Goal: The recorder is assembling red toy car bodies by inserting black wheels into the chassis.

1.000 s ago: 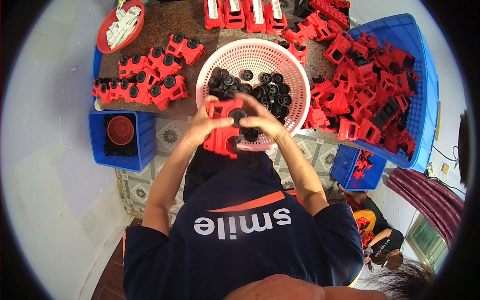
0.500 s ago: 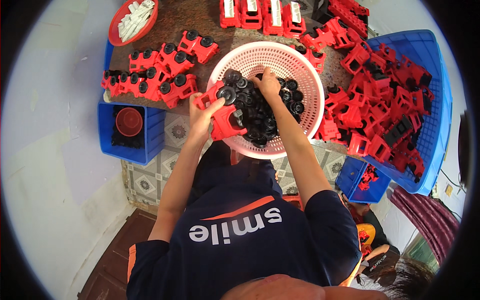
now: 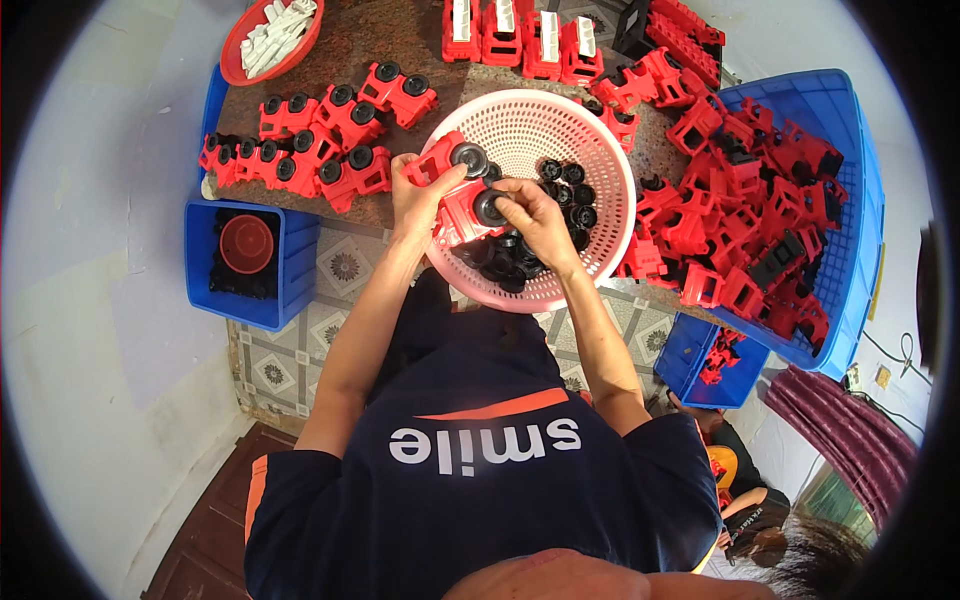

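Note:
My left hand (image 3: 414, 200) is closed around a red toy truck body (image 3: 459, 219), held over the near left part of a pink perforated basket (image 3: 624, 215). One black wheel (image 3: 468, 159) sits on the truck's side, close to my left thumb. With fingers and thumb my right hand (image 3: 540, 222) pinches a second black wheel (image 3: 489, 207) against the truck's lower side. More loose black wheels (image 3: 583, 216) lie in the basket below and to the right of both hands. The truck hides part of the wheel heap.
Several wheeled red trucks (image 3: 330, 140) stand on the table at left. Trucks with white tops (image 3: 541, 45) line the back. At right, a big blue crate (image 3: 868, 200) overflows with red bodies. A red bowl (image 3: 232, 68) holds white parts. A person (image 3: 750, 510) sits at lower right.
My right hand has come up out of the wheel heap with a wheel and brought it to the truck. The truck in my left hand has turned and shifted slightly right.

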Tool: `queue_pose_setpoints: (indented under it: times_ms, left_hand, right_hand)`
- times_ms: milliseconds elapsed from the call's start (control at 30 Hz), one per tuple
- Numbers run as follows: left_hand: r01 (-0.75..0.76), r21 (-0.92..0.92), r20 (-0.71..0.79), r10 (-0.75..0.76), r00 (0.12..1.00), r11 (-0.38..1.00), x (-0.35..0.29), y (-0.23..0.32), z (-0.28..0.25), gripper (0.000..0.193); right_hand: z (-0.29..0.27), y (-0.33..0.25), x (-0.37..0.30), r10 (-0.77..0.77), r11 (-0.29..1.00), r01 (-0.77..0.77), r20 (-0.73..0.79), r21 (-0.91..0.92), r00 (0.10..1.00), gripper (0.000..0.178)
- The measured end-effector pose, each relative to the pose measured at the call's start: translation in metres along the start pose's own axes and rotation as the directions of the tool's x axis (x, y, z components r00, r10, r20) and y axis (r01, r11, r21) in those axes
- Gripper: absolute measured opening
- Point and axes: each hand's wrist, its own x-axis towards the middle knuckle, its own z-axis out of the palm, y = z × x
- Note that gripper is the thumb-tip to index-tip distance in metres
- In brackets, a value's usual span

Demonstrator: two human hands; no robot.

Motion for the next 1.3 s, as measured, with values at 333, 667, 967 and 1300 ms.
queue_pose_setpoints:
  times_ms: [333, 667, 967, 1300]
  left_hand:
    - [0.166, -0.175, 0.184, -0.134, 0.974, 0.97, 0.003, 0.029, -0.002, 0.06]
    - [0.049, -0.063, 0.142, -0.04, 0.989, 0.997, 0.007, 0.054, -0.002, 0.06]
    - [0.24, -0.147, 0.245, -0.2, 0.949, 0.959, -0.004, 0.049, -0.023, 0.127]
    - [0.046, -0.051, 0.263, -0.03, 0.964, 0.998, -0.012, 0.032, -0.064, 0.11]
  right_hand:
    - [0.008, -0.004, -0.002, -0.232, 0.919, 0.194, -0.073, -0.344, 0.97, 0.015]
    - [0.018, -0.039, 0.007, -0.305, 0.866, 0.238, -0.088, -0.44, 0.948, 0.02]
    - [0.032, -0.005, 0.017, 0.068, 0.958, -0.083, 0.063, 0.276, 0.996, 0.069]
    - [0.079, 0.02, 0.045, -0.134, 0.984, 0.131, -0.019, -0.121, 0.991, 0.069]
